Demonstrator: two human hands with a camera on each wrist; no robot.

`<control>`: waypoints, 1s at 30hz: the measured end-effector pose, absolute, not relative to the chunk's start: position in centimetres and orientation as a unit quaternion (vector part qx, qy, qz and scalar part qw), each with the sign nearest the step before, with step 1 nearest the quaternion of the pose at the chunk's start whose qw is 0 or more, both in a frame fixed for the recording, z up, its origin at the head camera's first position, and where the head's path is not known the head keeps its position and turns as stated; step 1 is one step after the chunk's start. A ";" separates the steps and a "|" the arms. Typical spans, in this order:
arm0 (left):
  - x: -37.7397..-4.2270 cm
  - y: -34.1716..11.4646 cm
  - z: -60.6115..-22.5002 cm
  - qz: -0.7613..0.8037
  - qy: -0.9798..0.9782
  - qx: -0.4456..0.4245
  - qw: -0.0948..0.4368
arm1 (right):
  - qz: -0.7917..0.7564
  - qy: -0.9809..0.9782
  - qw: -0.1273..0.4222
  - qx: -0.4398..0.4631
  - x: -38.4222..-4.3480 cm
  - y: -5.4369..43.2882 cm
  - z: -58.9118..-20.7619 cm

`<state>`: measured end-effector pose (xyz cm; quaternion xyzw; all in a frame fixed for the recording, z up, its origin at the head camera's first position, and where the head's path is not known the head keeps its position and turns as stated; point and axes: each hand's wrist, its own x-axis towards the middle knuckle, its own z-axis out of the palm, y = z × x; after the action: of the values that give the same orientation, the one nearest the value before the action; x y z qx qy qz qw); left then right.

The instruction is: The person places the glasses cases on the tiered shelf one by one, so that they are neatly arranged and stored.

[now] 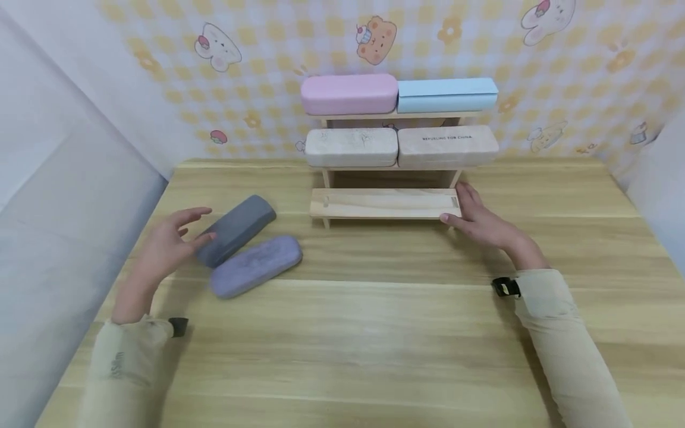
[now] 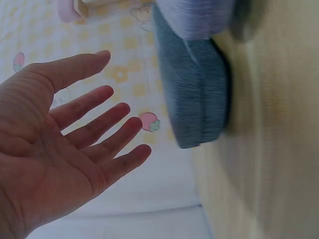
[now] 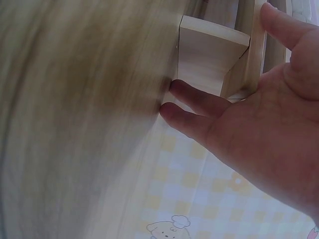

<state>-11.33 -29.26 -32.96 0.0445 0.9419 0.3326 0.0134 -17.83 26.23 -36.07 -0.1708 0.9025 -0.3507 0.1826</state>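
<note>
In the head view, my left hand (image 1: 170,244) hovers beside the left end of a dark grey glasses case (image 1: 235,230), fingers spread and holding nothing. A purple-grey glasses case (image 1: 257,266) lies against it, nearer me. The left wrist view shows my palm (image 2: 55,144) apart from the grey case (image 2: 199,94). My right hand (image 1: 478,220) grips the right end of the lowest board of a stepped wooden rack (image 1: 385,203), thumb at its front edge. In the right wrist view, two fingers (image 3: 194,107) reach down beside the rack's leg; the others are partly hidden.
On the rack's top tier sit a pink case (image 1: 349,95) and a light blue case (image 1: 447,95). The middle tier carries a whitish case (image 1: 351,148) and a beige lettered case (image 1: 448,147). A yellow-checked backdrop (image 1: 267,71) stands behind the wooden table (image 1: 364,345).
</note>
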 end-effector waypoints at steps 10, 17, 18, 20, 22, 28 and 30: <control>-11.8 -30.4 -35.7 0.335 0.940 0.010 0.073 | -0.355 0.902 0.179 -0.167 -17.4 26.4 -36.3; -11.7 -30.7 -35.8 0.327 0.939 0.002 0.109 | -0.350 0.905 0.177 -0.167 -17.7 26.3 -36.2; -11.7 -30.7 -35.8 0.326 0.939 0.003 0.113 | -0.349 0.905 0.177 -0.167 -17.8 26.3 -36.1; -11.7 -30.8 -35.8 0.319 0.940 0.007 0.117 | -0.350 0.904 0.179 -0.167 -17.8 26.3 -36.1; -11.8 -30.8 -35.9 0.317 0.941 0.011 0.117 | -0.351 0.904 0.179 -0.167 -17.8 26.2 -36.1; -11.9 -30.7 -36.1 0.303 0.948 0.029 0.092 | -0.353 0.903 0.182 -0.166 -17.7 26.3 -36.1; -11.9 -30.7 -36.1 0.300 0.949 0.032 0.087 | -0.352 0.902 0.183 -0.169 -17.7 26.2 -36.0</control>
<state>-11.87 -30.71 -36.11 0.0324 0.9495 0.2997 0.0871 -17.67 26.25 -36.04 -0.1686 0.9023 -0.3521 0.1832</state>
